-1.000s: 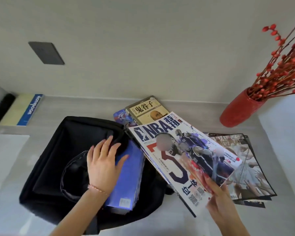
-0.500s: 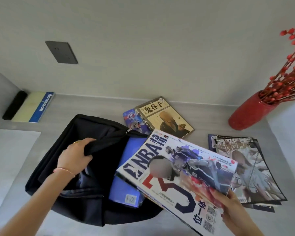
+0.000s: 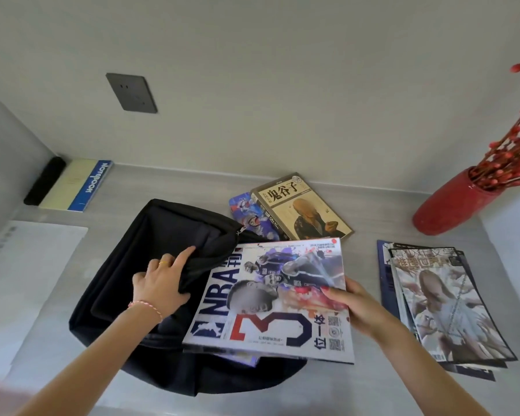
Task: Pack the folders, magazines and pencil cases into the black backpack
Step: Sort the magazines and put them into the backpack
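Lower frame: both forearms enter from the bottom edge, elbows cut off. The left hand (image 3: 159, 285) has its grip clenched on a fold of the black fabric backpack (image 3: 126, 283), thumb under and fingers over the cloth at the mouth, index finger extended. The right hand (image 3: 353, 304) grasps the glossy NBA basketball magazine (image 3: 270, 298) at its right edge, thumb on the cover, fingers hidden beneath. The magazine lies nearly flat over the right half of the backpack's opening, long axis running near to far, title reading up the left side. It hides most of the opening; a sliver of something blue (image 3: 243, 357) shows under its near edge, identity unclear.

Right of centre: a fanned stack of magazines (image 3: 439, 298) lies on the grey worktop (image 3: 336, 391), lower ones largely covered.

Farther back: a tan hardback book (image 3: 300, 205) rests partly over a blue printed case (image 3: 252, 214), mostly hidden. At upper left, a blue-and-cream notebook (image 3: 78, 184). At right, a red vase (image 3: 454, 202), its berry stems cut off by the frame.
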